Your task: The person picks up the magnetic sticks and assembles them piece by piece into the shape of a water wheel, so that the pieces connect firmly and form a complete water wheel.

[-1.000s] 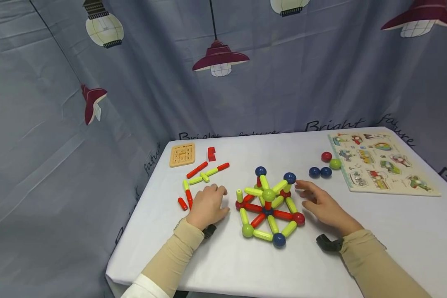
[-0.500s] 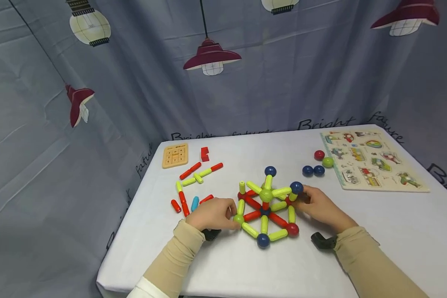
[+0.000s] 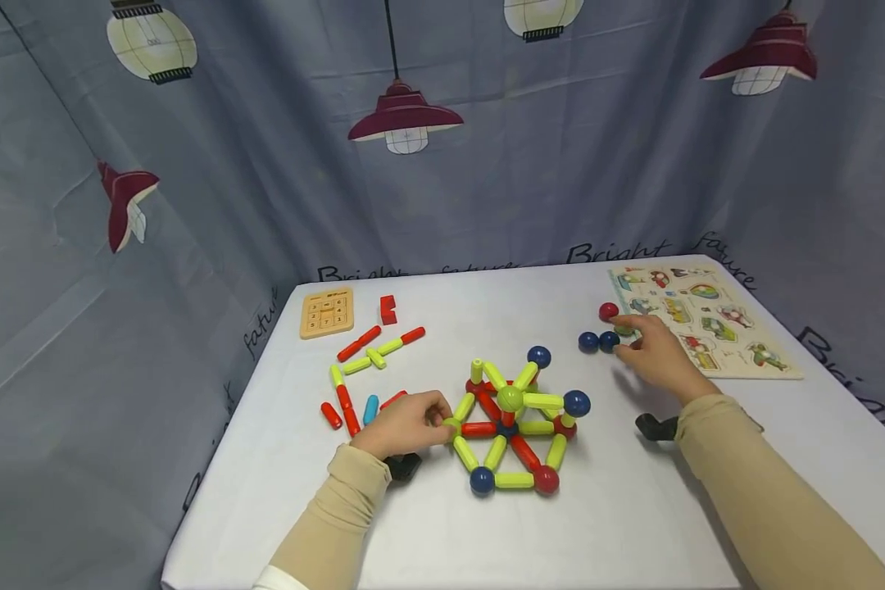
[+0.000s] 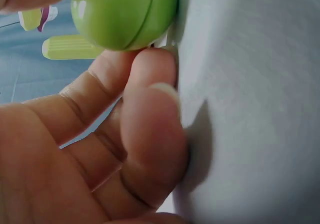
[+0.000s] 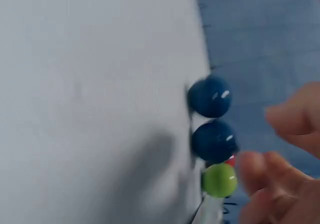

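On the desk (image 3: 428, 541), at the left of a rod-and-ball structure (image 3: 506, 428), the left hand (image 3: 404, 424) pinches a green ball (image 4: 125, 14) between its fingers. The right hand (image 3: 658, 356), fingers parted, partly hides a loose green ball (image 5: 220, 180); contact is unclear. The right wrist view barely shows the red ball (image 3: 608, 311).

Left hand (image 3: 407, 424) on stick frame (image 3: 507, 428), right hand (image 3: 658, 354) beside balls (image 3: 588, 342)
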`<state>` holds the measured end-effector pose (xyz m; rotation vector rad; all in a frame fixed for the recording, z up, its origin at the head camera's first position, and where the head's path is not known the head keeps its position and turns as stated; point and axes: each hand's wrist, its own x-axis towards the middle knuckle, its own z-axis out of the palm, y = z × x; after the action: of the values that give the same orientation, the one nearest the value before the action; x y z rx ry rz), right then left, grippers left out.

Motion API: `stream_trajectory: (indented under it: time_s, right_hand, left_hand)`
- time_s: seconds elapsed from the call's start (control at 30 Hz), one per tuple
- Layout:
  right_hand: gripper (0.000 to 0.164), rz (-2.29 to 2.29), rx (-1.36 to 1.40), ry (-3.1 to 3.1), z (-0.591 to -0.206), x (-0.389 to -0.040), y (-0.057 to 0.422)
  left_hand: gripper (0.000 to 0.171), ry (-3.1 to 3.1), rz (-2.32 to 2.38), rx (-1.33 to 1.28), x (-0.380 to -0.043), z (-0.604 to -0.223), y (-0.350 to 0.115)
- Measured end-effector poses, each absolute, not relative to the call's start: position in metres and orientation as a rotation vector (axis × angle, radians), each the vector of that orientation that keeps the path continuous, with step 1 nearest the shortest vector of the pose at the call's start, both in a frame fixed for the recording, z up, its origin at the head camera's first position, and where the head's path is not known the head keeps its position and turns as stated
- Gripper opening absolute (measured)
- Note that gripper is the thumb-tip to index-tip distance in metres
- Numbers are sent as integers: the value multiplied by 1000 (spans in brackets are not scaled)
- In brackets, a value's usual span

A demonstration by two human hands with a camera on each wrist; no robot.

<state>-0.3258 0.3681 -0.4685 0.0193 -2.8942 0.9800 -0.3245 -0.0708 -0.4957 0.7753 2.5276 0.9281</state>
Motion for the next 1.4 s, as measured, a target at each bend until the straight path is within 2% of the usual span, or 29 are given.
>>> stream_trajectory:
  time_s: [0.13, 0.3, 0.43, 0.57, 0.77, 0.93, 1.1, 1.23, 1.4]
  right_hand:
    - [55, 864, 105, -3061, -477, -343, 376]
    - [39, 919, 82, -3115, -479, -338, 373]
    - [26, 1135, 145, -3201, -470, -332, 368]
    - [21, 1279, 169, -3300, -460, -331, 369]
    - [21, 1100, 193, -3346, -434, -334, 368]
    - [28, 1088, 365, -3165, -381, -343, 318]
    - [22, 1024, 667, -3172, -342, -361, 239]
    - [16, 861, 877, -3253, -339, -376, 193]
    - [13, 691, 947, -3371, -352, -387, 163]
  left_hand:
    - [18, 2544, 910, 749, -319, -497, -73]
    - [18, 2549, 899, 740, -314, -498, -76]
    - [19, 2573, 893, 722, -314, -496, -78]
    - [19, 2578, 896, 716, -316, -495, -76]
    - [18, 2565, 896, 742, -319, -494, -68]
    - [20, 2572, 879, 775, -321, -491, -65]
    - [21, 2568, 881, 779, -322, -491, -64]
    - [21, 2564, 882, 774, -322, -492, -66]
    - [19, 2578, 883, 765, -322, -494, -68]
